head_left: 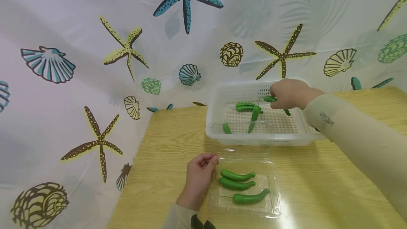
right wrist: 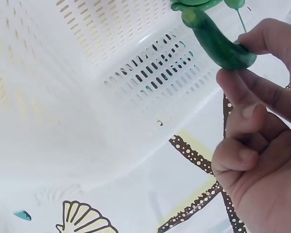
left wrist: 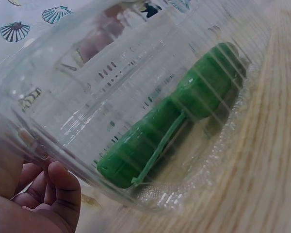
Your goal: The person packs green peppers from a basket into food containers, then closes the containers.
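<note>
My right hand pinches a green chili pepper between thumb and fingers, over the right part of the white plastic basket. Several more green peppers lie on the basket's slotted floor. Below it on the table is a clear plastic clamshell box, its lid raised toward the basket. Inside the box are three peppers, lying crosswise; the lowest has a long thin stem. My left hand holds the box's left edge near the lid fold, thumb and curled fingers pinching the rim.
The wood-grain table ends on the left, where a hanging cloth with shells and starfish runs down past it. That cloth also stands close behind the basket. The transparent lid overlaps the basket's front wall in the head view.
</note>
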### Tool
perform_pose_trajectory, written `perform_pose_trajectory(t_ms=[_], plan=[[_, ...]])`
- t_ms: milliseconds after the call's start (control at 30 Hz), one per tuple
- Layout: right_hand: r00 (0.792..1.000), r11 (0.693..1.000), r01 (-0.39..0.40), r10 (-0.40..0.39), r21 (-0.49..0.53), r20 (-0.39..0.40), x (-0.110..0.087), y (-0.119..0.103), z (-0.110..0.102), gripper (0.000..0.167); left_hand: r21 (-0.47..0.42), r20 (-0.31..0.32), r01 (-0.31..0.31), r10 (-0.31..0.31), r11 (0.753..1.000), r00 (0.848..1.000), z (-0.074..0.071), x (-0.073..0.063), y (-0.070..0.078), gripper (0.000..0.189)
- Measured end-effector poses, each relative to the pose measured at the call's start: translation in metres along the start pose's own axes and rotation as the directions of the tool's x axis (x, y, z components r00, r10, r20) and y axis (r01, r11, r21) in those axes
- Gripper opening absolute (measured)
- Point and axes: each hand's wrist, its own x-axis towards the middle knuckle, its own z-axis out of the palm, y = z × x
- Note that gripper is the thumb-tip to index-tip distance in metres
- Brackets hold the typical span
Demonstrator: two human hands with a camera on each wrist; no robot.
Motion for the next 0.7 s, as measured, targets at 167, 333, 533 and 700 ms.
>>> perform_pose_trajectory(t_ms=[167,333,533,700], plan=[[0.999,1.000,-0.002,0.002,-0.011,-0.053,-0.006,-0.003,-0.006,0.017,0.007,-0.008,0.009,-0.009,1.000,1.000,0.000,0.001,0.000,0.017],[0.998,1.000,0.008,-0.009,-0.020,-0.065,-0.011,-0.006,-0.010,0.021,0.006,-0.008,0.009,-0.009,1.000,1.000,0.000,0.001,-0.001,0.017],[0.994,0.998,0.034,-0.039,-0.044,-0.100,-0.017,-0.010,-0.017,0.026,0.006,-0.010,0.008,-0.008,1.000,1.000,0.000,0.001,-0.001,0.019],[0.984,0.996,0.065,-0.074,-0.062,-0.163,-0.036,-0.028,-0.035,0.018,0.000,-0.008,0.005,-0.005,1.000,1.000,-0.001,0.002,-0.002,0.019]])
